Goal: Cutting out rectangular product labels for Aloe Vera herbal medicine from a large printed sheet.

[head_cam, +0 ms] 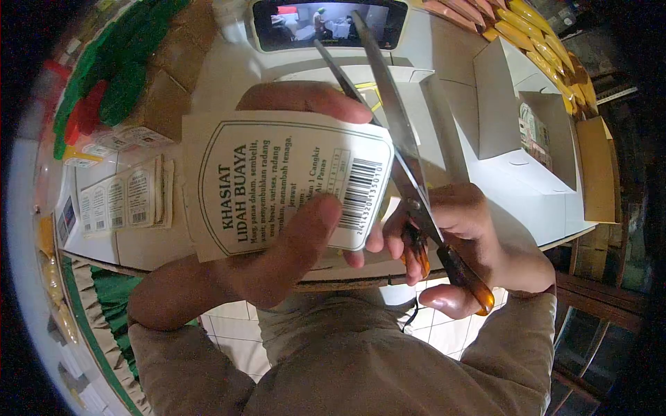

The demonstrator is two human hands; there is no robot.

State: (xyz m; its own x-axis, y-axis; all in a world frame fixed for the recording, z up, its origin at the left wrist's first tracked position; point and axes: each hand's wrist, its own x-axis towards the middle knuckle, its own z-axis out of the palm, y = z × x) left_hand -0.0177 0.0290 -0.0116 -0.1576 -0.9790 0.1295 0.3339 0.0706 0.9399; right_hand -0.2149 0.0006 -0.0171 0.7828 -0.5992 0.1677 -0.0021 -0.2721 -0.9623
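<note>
My left hand (291, 249) holds a stack of printed paper labels (281, 171), thumb on the front face and fingers behind. The top label bears a bordered text panel and a barcode; its right-hand corners are rounded. My right hand (463, 234) grips the amber handles of metal scissors (406, 171). The scissor blades are apart and point up and to the left, with the label's right edge beside them. Whether the paper lies between the blades I cannot tell.
A phone (333, 26) showing a video stands at the back. Label sheets (125, 200) lie at left below a cardboard box (151, 125). Open boxes (525, 119) stand at right, with yellow packets (536, 39) behind. The table edge (333, 285) runs close to my body.
</note>
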